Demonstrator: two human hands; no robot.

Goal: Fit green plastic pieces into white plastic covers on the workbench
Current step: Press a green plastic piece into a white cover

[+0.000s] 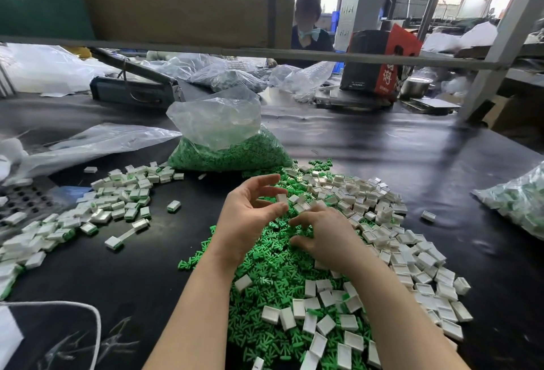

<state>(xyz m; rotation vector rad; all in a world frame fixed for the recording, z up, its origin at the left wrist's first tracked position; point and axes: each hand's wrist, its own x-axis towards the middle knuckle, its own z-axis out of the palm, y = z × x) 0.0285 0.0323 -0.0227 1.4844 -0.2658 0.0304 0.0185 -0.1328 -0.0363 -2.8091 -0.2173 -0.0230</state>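
we work at a wide dark surface point(382, 149), smooth and a little glossy, wrinkled toward the far edge. on it stands a clear crinkled bag point(226, 137), still heavy with green pieces, so we judge a great deal is left to do. in front of us lies the loose green heap point(273, 275): small matte moulded pieces with thin prongs, tangled together. mixed into it and spread to the right are the empty covers point(412, 252), shallow white rectangular shells with thin walls and slightly shiny faces. to our left lies the done pile point(117, 196), white covers with green showing at one edge; it is plainly smaller than what waits, so we judge ourselves early to midway. another clear bag point(518, 202) at the right edge holds what look like more fitted ones.

our left hand point(250, 210) is raised over the heap, fingers curled, pinching a single white cover point(282, 197) at the fingertips. our right hand point(323, 234) rests low on the heap, fingers bent as if picking a green piece; whether it holds one we cannot tell.
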